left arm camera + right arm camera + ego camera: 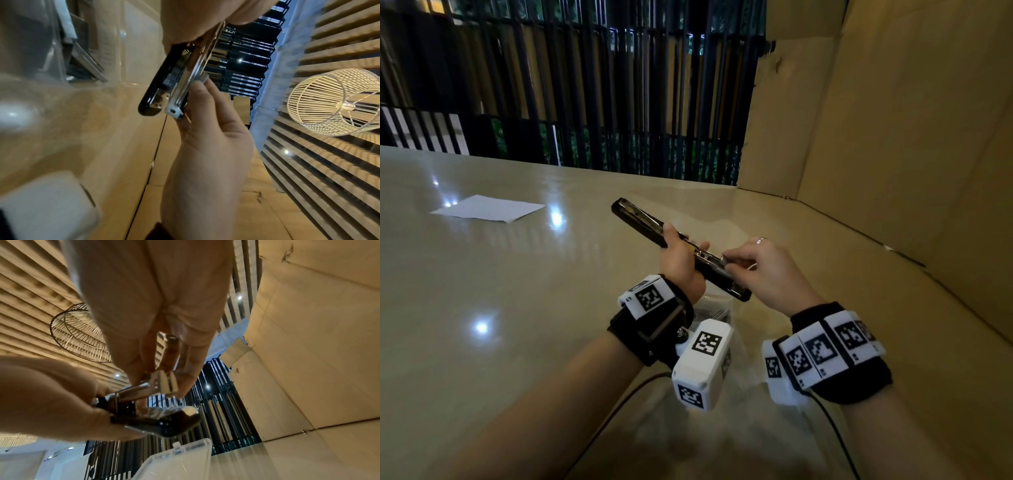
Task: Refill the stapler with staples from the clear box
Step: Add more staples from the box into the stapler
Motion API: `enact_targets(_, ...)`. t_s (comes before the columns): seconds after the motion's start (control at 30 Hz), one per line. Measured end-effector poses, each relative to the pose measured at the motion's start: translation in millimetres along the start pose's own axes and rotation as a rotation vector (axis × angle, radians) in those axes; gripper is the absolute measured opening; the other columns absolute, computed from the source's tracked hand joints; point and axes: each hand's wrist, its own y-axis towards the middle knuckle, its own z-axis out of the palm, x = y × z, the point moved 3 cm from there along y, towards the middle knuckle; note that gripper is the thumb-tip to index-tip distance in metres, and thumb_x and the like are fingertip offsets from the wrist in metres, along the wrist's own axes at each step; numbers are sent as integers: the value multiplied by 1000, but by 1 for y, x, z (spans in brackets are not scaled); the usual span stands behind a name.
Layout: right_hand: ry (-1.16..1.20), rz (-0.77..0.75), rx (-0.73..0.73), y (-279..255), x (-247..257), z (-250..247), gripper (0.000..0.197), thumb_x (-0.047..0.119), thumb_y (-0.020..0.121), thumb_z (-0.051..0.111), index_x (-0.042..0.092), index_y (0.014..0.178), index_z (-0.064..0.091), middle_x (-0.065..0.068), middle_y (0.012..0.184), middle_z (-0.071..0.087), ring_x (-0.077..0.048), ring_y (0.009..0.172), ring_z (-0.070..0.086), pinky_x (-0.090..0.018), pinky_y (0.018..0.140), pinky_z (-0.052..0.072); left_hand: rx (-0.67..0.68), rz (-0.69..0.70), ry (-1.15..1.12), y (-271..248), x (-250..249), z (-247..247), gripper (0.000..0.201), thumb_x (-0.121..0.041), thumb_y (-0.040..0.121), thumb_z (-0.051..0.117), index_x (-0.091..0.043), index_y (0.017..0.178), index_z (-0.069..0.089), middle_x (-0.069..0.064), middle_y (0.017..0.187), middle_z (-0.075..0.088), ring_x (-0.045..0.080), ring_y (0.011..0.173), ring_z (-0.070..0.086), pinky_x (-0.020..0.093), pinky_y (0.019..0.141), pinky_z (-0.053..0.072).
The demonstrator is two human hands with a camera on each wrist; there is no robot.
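The person holds the opened stapler [678, 250] up over the desk [482, 274], well clear of its surface, the long axis slanting from the far left down toward the near right. The left hand [679, 263] wraps the middle of the stapler, its grip curled firmly round the black body. The right hand [767, 270] comes in from the right end, its grip pinching a short staple strip [166, 382] between thumb and fingertips, right at the mouth of the shiny metal channel [185, 84]. The strip looks roughly in line with the channel, so the coming move is probably a slide along that axis. The clear box [180, 459] sits on the desk just below both hands, lid open. A paper sheet [488, 208] lies well apart toward the far left, and a cardboard wall [893, 137] closes the right side.
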Motion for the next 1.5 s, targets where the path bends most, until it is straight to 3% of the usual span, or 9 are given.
enact_targets(0.17, -43, -13, 21, 0, 5, 3, 19, 7, 84, 56, 2, 94, 71, -21, 89, 64, -24, 91, 53, -36, 83, 41, -7, 70, 21, -1, -1, 2, 40, -45, 97, 33, -13, 73, 39, 1, 69, 39, 13, 61, 45, 25, 56, 40)
enact_targets(0.3, -44, 6, 46, 0, 7, 5, 20, 10, 85, 56, 8, 99, 71, -13, 89, 59, -22, 92, 52, -32, 83, 39, 7, 56, 26, 1, -4, -1, 40, -46, 97, 33, -13, 74, 39, 0, 66, 37, 14, 59, 41, 24, 57, 39)
enact_targets(0.47, -45, 8, 58, -2, 11, 10, 20, 9, 85, 55, 4, 96, 71, -21, 91, 61, -24, 93, 51, -34, 81, 38, -1, 64, 37, 0, -6, -6, 40, -46, 96, 34, -14, 74, 40, 0, 64, 36, 13, 57, 41, 24, 56, 39)
enact_targets(0.63, -35, 11, 28, -1, 12, 11, 20, 11, 84, 58, 7, 99, 71, -19, 92, 60, -25, 89, 53, -32, 79, 39, 5, 105, 39, -3, -9, -5, 40, -45, 97, 33, -14, 72, 39, 0, 64, 35, 13, 55, 40, 24, 55, 38)
enact_targets(0.87, -108, 37, 52, -2, 10, 17, 22, 13, 87, 52, 8, 100, 69, -16, 93, 57, -13, 84, 41, -22, 62, 21, 9, 83, 48, -7, -6, -6, 40, -45, 97, 33, -14, 73, 39, 1, 64, 36, 13, 56, 40, 24, 56, 38)
enact_targets(1.03, -78, 45, 13, -1, 12, 16, 20, 11, 86, 55, 8, 99, 70, -16, 93, 57, -14, 84, 42, -26, 74, 34, 20, 61, 63, -6, -10, -6, 42, -48, 96, 31, -14, 74, 39, 2, 65, 36, 14, 57, 40, 26, 57, 38)
enact_targets(1.27, 54, 97, 9, 0, 7, 16, 21, 14, 80, 65, 12, 100, 71, -9, 82, 57, -20, 83, 52, -24, 70, 35, 17, 52, 58, -9, -12, -6, 42, -48, 96, 32, -13, 73, 40, 1, 66, 36, 14, 58, 40, 27, 61, 40)
enact_targets(1.4, 102, 78, 45, 2, 2, 4, 23, 17, 91, 50, 18, 107, 67, -4, 102, 62, -18, 86, 56, -9, 65, 37, 31, 86, 49, -12, -15, -3, 40, -46, 97, 34, -15, 72, 40, -2, 63, 37, 11, 54, 40, 23, 55, 38)
enact_targets(1.5, 150, 66, 14, 2, 1, -3, 33, 6, 93, 37, 19, 101, 67, 8, 90, 51, -12, 86, 50, 3, 66, 33, 41, 112, 15, -14, -20, 0, 39, -44, 97, 35, -15, 72, 40, -2, 63, 36, 11, 53, 39, 21, 53, 39)
